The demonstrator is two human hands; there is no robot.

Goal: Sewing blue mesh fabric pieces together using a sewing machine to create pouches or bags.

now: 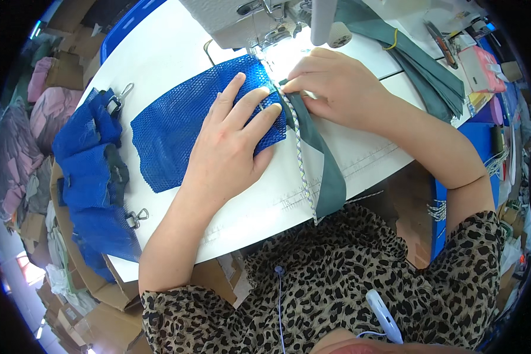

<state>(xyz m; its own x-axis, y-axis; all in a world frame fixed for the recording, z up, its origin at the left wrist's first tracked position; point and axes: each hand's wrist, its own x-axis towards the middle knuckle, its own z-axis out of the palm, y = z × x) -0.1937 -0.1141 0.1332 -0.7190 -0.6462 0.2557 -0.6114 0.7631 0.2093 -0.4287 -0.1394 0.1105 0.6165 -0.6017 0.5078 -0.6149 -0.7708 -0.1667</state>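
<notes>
Here we have the blue mesh flat at the sewing machine, likely light and floppy, best pinned near the patterned cord, our left hand loosely spread on top, our right hand pinching the green strip.

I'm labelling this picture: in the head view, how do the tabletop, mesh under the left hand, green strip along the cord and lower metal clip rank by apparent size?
1. Tabletop
2. Mesh, partly covered
3. Green strip
4. Clip
</notes>
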